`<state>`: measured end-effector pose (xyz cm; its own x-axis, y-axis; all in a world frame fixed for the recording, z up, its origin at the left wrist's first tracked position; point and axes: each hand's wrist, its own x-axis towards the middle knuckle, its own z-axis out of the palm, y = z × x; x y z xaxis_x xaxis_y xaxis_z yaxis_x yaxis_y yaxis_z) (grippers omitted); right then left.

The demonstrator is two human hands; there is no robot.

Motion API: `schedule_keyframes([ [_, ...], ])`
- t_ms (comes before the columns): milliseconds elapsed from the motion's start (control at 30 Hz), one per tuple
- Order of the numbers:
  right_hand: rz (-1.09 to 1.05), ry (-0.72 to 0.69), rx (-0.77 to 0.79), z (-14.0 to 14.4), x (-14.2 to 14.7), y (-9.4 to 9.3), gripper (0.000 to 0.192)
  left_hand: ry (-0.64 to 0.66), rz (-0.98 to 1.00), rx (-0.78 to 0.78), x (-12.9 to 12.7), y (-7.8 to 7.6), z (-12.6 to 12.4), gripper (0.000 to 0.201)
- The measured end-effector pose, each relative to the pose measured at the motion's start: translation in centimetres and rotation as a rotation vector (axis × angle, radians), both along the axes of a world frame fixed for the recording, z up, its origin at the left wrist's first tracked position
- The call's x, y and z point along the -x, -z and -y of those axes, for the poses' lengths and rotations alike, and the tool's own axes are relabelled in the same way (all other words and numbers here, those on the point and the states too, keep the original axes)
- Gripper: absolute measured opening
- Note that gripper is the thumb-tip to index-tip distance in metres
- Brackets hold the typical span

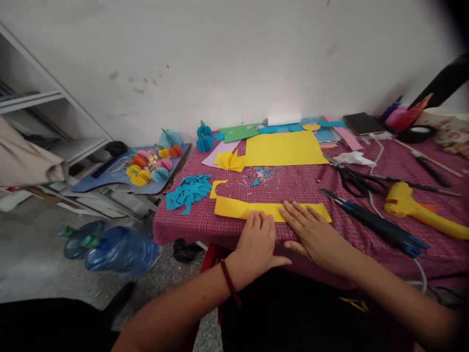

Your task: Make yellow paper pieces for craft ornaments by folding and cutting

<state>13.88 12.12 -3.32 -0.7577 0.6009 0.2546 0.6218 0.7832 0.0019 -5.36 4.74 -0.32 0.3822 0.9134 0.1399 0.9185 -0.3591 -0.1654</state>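
Observation:
A long folded strip of yellow paper [234, 207] lies along the front edge of the table. My left hand [256, 242] rests on its near edge, fingers together and bent a little, thumb stretched out to the right. Flat on the strip's right half is my right hand [311, 234], fingers extended and thumb apart. Just behind the strip lies a small yellow paper offcut [219, 184]. Blue paper scraps [194, 190] are heaped to its left. A large yellow sheet [284, 149] and a pleated yellow paper piece [230, 160] lie farther back.
To the right are a utility knife [331, 197], black scissors [353, 181], a yellow glue gun [403, 200] and a phone [362, 123] with a white cable. Finished paper fruits [139, 175] sit on a blue board at left. Water jugs [120, 249] lie on the floor.

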Motion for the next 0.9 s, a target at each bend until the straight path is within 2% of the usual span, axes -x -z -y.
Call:
schedule_keyframes([
  [100,0.035,-0.009,0.01,0.0,0.0,-0.1,0.068,0.01,0.063,0.036,3.7,0.2,0.3,0.103],
  [200,0.054,-0.009,0.015,0.0,0.0,-0.3,0.068,-0.142,0.08,0.034,7.0,0.5,0.9,0.105],
  [300,0.064,-0.007,0.001,0.0,0.0,-0.4,0.071,-0.255,0.056,-0.015,9.0,0.8,1.9,0.106],
  [400,0.069,0.011,-0.002,0.0,0.1,-0.7,0.07,-0.27,0.049,-0.072,9.4,0.9,2.5,0.103],
  [500,0.075,0.036,0.033,0.7,0.9,-1.5,0.07,-0.217,0.057,-0.101,8.2,0.7,1.6,0.098],
  [633,0.025,-0.011,0.154,1.8,3.4,-2.3,0.083,0.039,0.115,0.002,4.9,0.7,-1.1,0.099],
  [700,-0.015,-0.022,0.183,1.9,4.0,-2.2,0.091,0.14,0.144,0.039,3.9,1.0,-2.1,0.101],
  [800,-0.01,0.033,0.191,1.6,2.1,-2.0,0.091,0.149,0.152,0.017,5.4,1.6,-2.2,0.098],
  [900,-0.006,0.173,0.156,1.6,-2.0,-1.7,0.09,0.053,0.126,-0.029,9.3,2.0,-1.4,0.094],
])
